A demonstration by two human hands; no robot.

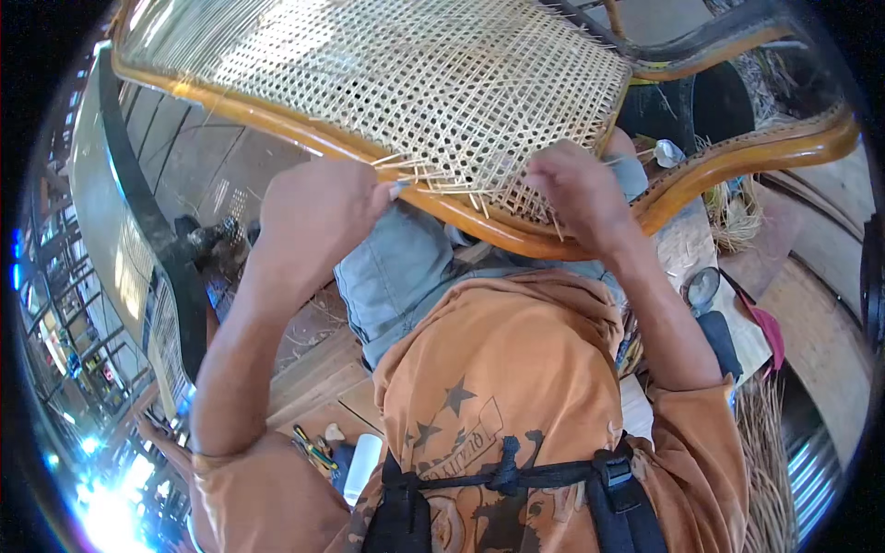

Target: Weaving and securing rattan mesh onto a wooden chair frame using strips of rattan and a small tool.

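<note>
A chair panel of woven cane [415, 92] in a glossy brown wooden frame [461, 217] rests across my lap. Loose strand ends stick out along its near edge. My left hand [318, 207] is closed in a fist at the frame's near left side, its thumb beside the rail; a pale cane strand [385, 159] runs out by its fingers. Over the near right corner of the weave my right hand [585, 198] is closed, its fingertips pressed together. What it pinches is hidden.
A curved wooden chair arm [756, 166] reaches out to the right. Another dark-framed panel [124, 212] stands at the left. On the right are a round clear container [702, 288] and a bundle of cane strips [756, 452]. Pliers [318, 452] lie low at left.
</note>
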